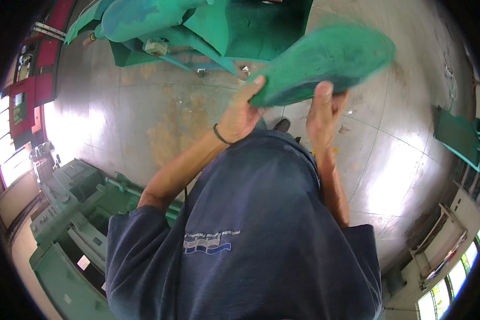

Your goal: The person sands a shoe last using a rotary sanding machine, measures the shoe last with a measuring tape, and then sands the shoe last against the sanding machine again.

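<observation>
A flat green oval piece (325, 61), blurred by motion, is held in front of me above a shiny concrete floor (160, 117). My left hand (242, 109) grips its lower left edge, thumb on top, with a dark band on the wrist. My right hand (322, 109) holds the lower edge from beneath, fingers pointing up against the piece. My dark blue shirt (250, 229) fills the lower middle of the view.
A green machine with cloth covers (197, 26) stands ahead at the top. Another green machine (74, 213) stands at my lower left. Red cabinets (32, 80) line the far left. A green panel (456, 136) leans at the right, near windows and shelves (448, 250).
</observation>
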Demonstrator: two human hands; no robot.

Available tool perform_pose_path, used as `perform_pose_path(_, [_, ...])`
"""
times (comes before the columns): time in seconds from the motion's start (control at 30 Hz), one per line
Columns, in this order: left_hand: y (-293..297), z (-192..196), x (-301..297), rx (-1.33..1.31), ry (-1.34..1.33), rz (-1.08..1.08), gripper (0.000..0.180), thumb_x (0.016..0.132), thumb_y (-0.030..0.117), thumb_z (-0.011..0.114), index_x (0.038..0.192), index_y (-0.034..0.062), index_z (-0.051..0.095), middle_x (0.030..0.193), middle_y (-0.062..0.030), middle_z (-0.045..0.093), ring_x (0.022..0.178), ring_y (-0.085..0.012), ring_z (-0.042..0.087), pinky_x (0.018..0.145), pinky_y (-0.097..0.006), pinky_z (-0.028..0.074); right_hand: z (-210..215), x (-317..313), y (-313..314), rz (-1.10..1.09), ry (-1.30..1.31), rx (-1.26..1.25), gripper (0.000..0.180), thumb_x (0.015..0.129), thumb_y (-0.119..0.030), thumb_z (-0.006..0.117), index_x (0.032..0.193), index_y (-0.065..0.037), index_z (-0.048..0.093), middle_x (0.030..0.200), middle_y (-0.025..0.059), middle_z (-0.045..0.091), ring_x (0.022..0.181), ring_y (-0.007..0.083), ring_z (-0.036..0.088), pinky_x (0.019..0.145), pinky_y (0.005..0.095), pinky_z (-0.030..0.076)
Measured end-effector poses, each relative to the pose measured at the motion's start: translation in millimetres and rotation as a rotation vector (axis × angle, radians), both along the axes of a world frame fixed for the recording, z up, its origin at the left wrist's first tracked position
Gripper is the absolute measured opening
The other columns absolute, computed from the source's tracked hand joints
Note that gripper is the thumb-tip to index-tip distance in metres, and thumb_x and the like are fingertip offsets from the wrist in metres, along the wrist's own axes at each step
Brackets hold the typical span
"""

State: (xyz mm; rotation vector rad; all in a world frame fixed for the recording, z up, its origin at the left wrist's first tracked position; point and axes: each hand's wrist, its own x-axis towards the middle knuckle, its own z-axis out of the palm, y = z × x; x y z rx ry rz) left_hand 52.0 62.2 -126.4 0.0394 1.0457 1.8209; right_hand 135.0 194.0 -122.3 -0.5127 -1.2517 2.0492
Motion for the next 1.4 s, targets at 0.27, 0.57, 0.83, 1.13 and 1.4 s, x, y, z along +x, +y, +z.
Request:
perform_pose_path(0.27, [38,-65,-92,-0.119,-0.215,0.194,0.039,0.092,0.05,0.055,0.089,0.0121,0.063,0.076,-0.0012,0.064,0.07,-0.0143,0.063,0.063,-0.03,0.05,4,-39,-5,0.193,-0.344,0.602,0.061,0.077,-0.029,0.087,0.121,0.002,0.057,0.112,0.0122,0.066,0.107,0.0218,0.062,0.098,0.0351,0.047])
perform_pose_path(0.57, [68,-117,-166,-0.142,-0.51,-0.011,0.047,0.087,0.047,0.049,0.083,0.0038,0.065,0.08,-0.0117,0.068,0.073,-0.0261,0.065,0.073,-0.039,0.054,4,-108,-11,0.225,-0.454,0.071,0.088,0.075,-0.032,0.088,0.135,0.006,0.036,0.123,0.0154,0.061,0.114,0.0213,0.059,0.095,0.0344,0.049])
perform_pose_path(0.83, [94,-162,-203,-0.11,-0.537,-0.069,0.046,0.085,0.05,0.052,0.086,0.0056,0.065,0.082,-0.0104,0.069,0.075,-0.0258,0.066,0.076,-0.04,0.053,10,-167,23,0.308,-0.466,-0.047,0.075,0.074,-0.043,0.084,0.13,-0.002,0.055,0.119,0.0104,0.064,0.111,0.0201,0.06,0.092,0.0364,0.048])
perform_pose_path(1.13, [112,-244,-193,0.014,-0.544,0.062,0.052,0.09,0.057,0.05,0.106,0.0091,0.063,0.103,-0.0097,0.069,0.094,-0.0247,0.067,0.086,-0.041,0.052,3,-190,59,0.352,-0.642,-0.13,0.051,0.073,-0.035,0.087,0.111,-0.007,0.07,0.113,0.0063,0.064,0.107,0.0151,0.058,0.089,0.0298,0.048])
perform_pose_path(1.4, [103,-273,-184,-0.05,-0.471,0.022,0.061,0.1,0.059,0.037,0.123,0.0059,0.057,0.12,-0.0129,0.065,0.108,-0.0258,0.065,0.093,-0.042,0.055,-42,-193,78,0.5,-0.889,-0.282,0.084,0.066,-0.067,0.079,0.123,-0.009,0.062,0.132,0.0107,0.043,0.123,0.0256,0.047,0.096,0.0383,0.042])
